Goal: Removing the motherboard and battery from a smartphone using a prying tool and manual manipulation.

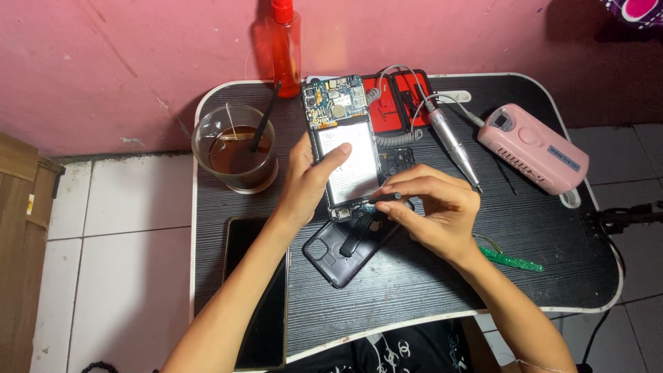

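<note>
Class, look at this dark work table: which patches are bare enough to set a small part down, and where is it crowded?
Free: the dark striped table near its front edge, below the black plastic back cover, and the right corner beyond the green strip. Crowded: the back half, around the opened phone, pink box-shaped machine and glass cup.

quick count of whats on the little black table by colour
Black: 3, back cover, phone with dark screen, small tool in the right hand
Pink: 1, drill box
Red: 2, spray bottle, tray
Green: 1, strip
Clear: 1, cup
Total: 8
</note>
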